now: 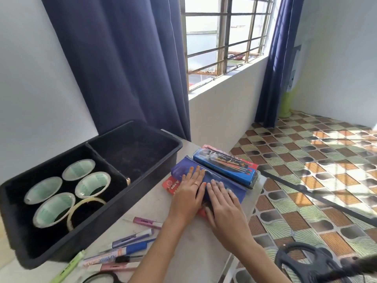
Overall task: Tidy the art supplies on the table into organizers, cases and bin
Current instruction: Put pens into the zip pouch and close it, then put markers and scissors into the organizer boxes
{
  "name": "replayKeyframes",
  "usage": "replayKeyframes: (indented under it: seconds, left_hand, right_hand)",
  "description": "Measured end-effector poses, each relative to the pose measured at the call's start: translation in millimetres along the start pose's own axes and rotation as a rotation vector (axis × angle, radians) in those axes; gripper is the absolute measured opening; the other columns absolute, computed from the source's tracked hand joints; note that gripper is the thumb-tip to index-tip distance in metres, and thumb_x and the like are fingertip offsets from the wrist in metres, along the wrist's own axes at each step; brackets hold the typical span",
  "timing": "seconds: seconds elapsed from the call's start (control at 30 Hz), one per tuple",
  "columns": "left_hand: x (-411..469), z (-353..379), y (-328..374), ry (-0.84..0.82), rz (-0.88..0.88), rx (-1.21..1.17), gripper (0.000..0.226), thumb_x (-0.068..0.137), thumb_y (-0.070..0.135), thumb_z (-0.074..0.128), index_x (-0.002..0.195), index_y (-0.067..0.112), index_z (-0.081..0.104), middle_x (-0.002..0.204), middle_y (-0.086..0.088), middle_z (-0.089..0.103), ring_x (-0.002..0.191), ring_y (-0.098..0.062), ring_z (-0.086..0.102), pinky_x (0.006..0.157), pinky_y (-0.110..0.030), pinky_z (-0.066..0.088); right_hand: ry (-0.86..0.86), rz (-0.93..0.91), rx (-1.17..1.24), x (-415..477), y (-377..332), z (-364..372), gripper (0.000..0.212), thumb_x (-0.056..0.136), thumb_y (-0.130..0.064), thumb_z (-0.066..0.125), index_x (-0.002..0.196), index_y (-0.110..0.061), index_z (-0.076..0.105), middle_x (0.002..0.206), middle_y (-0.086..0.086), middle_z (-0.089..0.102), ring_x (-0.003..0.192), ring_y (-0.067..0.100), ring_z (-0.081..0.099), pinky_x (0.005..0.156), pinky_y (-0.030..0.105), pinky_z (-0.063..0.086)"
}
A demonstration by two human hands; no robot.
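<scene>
My left hand [188, 194] and my right hand [223, 209] lie flat, fingers straight, side by side on a blue fabric pencil case [222, 180] at the table's right end. The case rests on a red box [170, 185] whose corner shows to the left. A blue box of pens [224, 167] sits just behind the case. A black two-compartment bin [89, 193] stands at the left; several rolls of tape [67, 193] fill its near compartment. Loose pens and cutters [130, 240] lie on the table in front of the bin.
The white table [155, 203] ends just right of the pencil case, with tiled floor [306, 180] below. A dark curtain [126, 64] and barred window [224, 37] stand behind. A black fan-like object [302, 262] sits at the lower right. The bin's far compartment [134, 154] looks dark inside.
</scene>
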State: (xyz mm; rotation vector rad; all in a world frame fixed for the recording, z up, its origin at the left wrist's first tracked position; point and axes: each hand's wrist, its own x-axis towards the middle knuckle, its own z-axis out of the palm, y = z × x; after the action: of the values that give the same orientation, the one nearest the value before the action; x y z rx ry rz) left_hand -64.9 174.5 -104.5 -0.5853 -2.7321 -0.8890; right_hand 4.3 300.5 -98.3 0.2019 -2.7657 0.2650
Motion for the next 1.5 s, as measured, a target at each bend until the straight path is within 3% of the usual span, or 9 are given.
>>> replayKeyframes:
  seconds: [0.27,0.37,0.5,0.77,0.97,1.13,1.23,1.4,1.5]
  left_hand:
    - [10,-13,8,-0.132,0.042,0.043,0.049,0.102,0.031,0.023,0.149,0.020,0.016,0.157,0.006,0.006,0.139,-0.001,-0.015,0.116,-0.026,-0.010]
    - [-10,-20,17,0.025,-0.059,-0.082,0.048,0.100,0.029,0.030,0.146,0.017,0.028,0.154,0.001,0.022,0.144,-0.008,0.008,0.119,-0.029,0.007]
    - [-56,-39,26,0.289,-0.303,-0.183,0.035,0.100,0.026,0.037,0.129,0.017,0.055,0.129,0.005,0.057,0.121,-0.005,0.047,0.105,-0.020,0.035]
    - [-145,-61,35,0.612,-0.655,-0.170,0.028,0.095,0.012,0.045,0.116,0.018,0.062,0.117,0.007,0.059,0.115,-0.007,0.050,0.099,-0.023,0.042]
    - [-203,-59,49,0.812,-0.802,-0.092,0.027,0.092,0.004,0.048,0.104,0.019,0.066,0.107,0.007,0.062,0.104,-0.005,0.054,0.093,-0.023,0.046]
    - [-232,-62,61,1.005,-0.891,-0.134,0.031,0.088,-0.002,0.050,0.098,0.023,0.065,0.099,0.009,0.064,0.097,0.000,0.058,0.084,-0.009,0.044]
    - [-247,-70,63,1.067,-0.897,-0.132,0.028,0.090,0.001,0.051,0.094,0.024,0.066,0.096,0.011,0.065,0.093,0.005,0.057,0.079,-0.005,0.042]
    - [-270,-85,61,1.181,-0.952,-0.171,0.026,0.090,0.002,0.052,0.091,0.023,0.067,0.093,0.015,0.065,0.090,0.008,0.056,0.073,-0.004,0.040]
    - [-280,-96,58,1.260,-0.971,-0.197,0.023,0.091,0.004,0.053,0.091,0.021,0.067,0.091,0.014,0.066,0.088,0.007,0.057,0.070,-0.003,0.041]
  right_hand:
    - [-0.006,0.100,0.049,4,-6,2,0.058,0.082,-0.036,0.036,0.127,-0.005,0.057,0.132,0.012,0.055,0.122,0.026,0.054,0.100,0.034,0.027]
    - [0.095,0.038,0.157,8,-12,-6,0.056,0.085,-0.031,0.036,0.130,-0.006,0.054,0.135,0.011,0.053,0.127,0.026,0.049,0.106,0.036,0.023]
    - [0.144,-0.128,0.428,11,-37,-10,0.037,0.087,-0.024,0.049,0.120,-0.012,0.063,0.123,0.003,0.062,0.119,0.022,0.055,0.103,0.032,0.037]
    - [-0.044,-0.390,0.658,-7,-77,7,0.019,0.081,-0.002,0.060,0.094,-0.013,0.069,0.091,0.001,0.067,0.084,0.026,0.061,0.072,0.038,0.051]
    - [-0.209,-0.420,0.762,-39,-93,6,0.015,0.078,-0.002,0.067,0.087,-0.013,0.072,0.085,0.001,0.064,0.078,0.021,0.058,0.068,0.030,0.048]
    - [-0.383,-0.680,0.616,-69,-109,11,0.024,0.090,-0.020,0.059,0.111,-0.010,0.065,0.103,0.004,0.056,0.098,0.020,0.051,0.080,0.027,0.042]
    - [-0.454,-0.675,0.522,-69,-117,9,0.028,0.095,-0.018,0.049,0.120,-0.008,0.058,0.110,0.006,0.047,0.108,0.023,0.043,0.085,0.025,0.036]
    - [-0.592,-0.559,0.736,-70,-126,-8,0.031,0.093,-0.015,0.052,0.123,-0.012,0.048,0.112,0.000,0.040,0.095,0.015,0.046,0.072,0.016,0.029]
    - [-0.622,-0.548,0.875,-76,-145,-22,0.027,0.092,-0.015,0.054,0.117,-0.021,0.049,0.095,-0.003,0.052,0.084,0.010,0.048,0.064,0.014,0.036]
